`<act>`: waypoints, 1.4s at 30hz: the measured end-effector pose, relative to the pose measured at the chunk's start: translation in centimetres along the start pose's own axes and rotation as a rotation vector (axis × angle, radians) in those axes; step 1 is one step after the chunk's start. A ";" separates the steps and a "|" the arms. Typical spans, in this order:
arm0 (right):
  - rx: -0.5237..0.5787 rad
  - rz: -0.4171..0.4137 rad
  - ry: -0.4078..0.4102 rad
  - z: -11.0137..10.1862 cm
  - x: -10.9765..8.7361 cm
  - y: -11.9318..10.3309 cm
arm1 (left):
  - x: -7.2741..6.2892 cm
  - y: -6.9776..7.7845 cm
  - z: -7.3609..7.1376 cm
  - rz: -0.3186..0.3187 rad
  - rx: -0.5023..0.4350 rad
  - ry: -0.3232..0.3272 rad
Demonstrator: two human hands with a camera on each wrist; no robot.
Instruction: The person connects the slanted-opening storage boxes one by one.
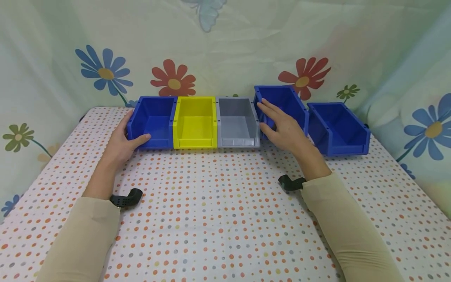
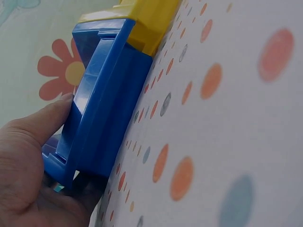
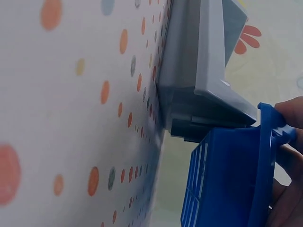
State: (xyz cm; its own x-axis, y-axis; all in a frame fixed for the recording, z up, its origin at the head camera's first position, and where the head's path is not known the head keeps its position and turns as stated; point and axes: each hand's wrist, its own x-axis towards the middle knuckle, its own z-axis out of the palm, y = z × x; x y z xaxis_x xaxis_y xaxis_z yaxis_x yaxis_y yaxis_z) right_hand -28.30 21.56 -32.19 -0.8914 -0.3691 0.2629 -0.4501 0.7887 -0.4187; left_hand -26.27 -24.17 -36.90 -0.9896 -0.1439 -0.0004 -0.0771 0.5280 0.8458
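At the left end of a row, my left hand (image 1: pixel 121 141) grips a blue bin (image 1: pixel 156 125), thumb over its low front and fingers along its outer side. The left wrist view shows that thumb (image 2: pixel 49 116) on the front lip. My right hand (image 1: pixel 287 131) holds another blue bin (image 1: pixel 280 96) by its wall and rim. This bin is tilted and off the table, and its ribbed underside (image 3: pixel 196 182) shows in the right wrist view. It hangs close beside the grey bin (image 1: pixel 237 121); some of my right fingers are hidden there.
A yellow bin (image 1: pixel 195 125) stands between the left blue bin and the grey one, side by side with both. Another blue bin (image 1: pixel 347 127) sits at an angle on the right. A dotted cloth (image 1: pixel 204 219) covers the table; a flowered curtain (image 1: pixel 239 43) hangs behind.
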 end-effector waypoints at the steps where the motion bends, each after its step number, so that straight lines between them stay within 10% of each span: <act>1: 0.001 0.000 -0.005 0.0 0.0 0.0 | 0.0 0.0 0.0 0.001 0.000 0.000; 42: -0.017 0.017 -0.092 1.1 -0.2 0.8 | 0.0 0.0 0.0 0.000 0.000 0.002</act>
State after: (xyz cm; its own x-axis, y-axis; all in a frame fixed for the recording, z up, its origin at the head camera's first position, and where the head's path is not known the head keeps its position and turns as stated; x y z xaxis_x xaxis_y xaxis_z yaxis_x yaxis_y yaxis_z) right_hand -28.49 21.71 -33.53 -0.9004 -0.3983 0.1748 -0.4344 0.8032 -0.4075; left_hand -26.23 -24.16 -36.94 -0.9893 -0.1459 0.0005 -0.0774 0.5282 0.8456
